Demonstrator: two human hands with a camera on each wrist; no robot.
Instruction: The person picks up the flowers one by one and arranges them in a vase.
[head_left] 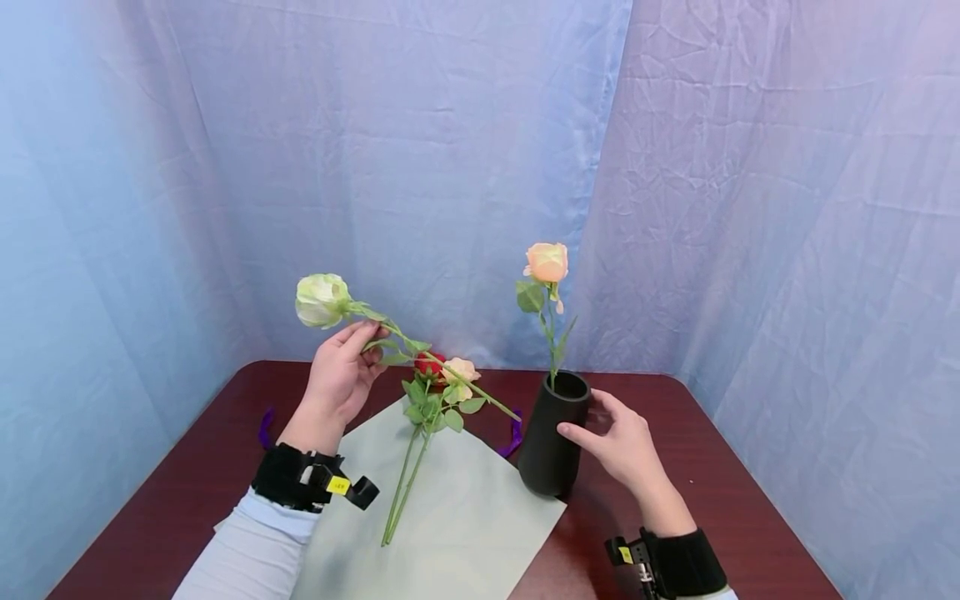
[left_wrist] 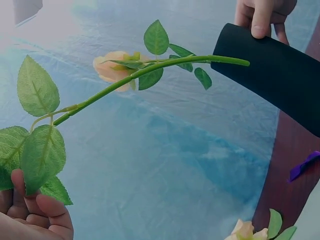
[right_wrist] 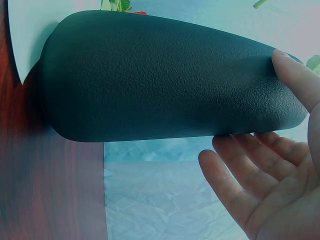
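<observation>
My left hand point(head_left: 343, 371) pinches the stem of a pale green-white rose point(head_left: 322, 300) close below its bloom. The stem slants down to the right, its bare end in the air just left of the black vase point(head_left: 551, 450). In the left wrist view, leaves partly cover the fingers of that hand point(left_wrist: 37, 212). With thumb and fingers on either side, my right hand point(head_left: 618, 437) holds the upper part of the vase, as the right wrist view of the vase point(right_wrist: 165, 75) also shows. A peach rose point(head_left: 547, 262) stands upright in the vase; its lower stem is hidden inside.
A red rose point(head_left: 429, 364) and a cream-peach rose point(head_left: 461, 377) lie on a pale paper sheet point(head_left: 450, 517), stems toward me. Purple ribbon point(head_left: 515, 437) shows beside the sheet on the dark red table point(head_left: 712, 500). Blue curtains point(head_left: 412, 167) hang behind and at both sides.
</observation>
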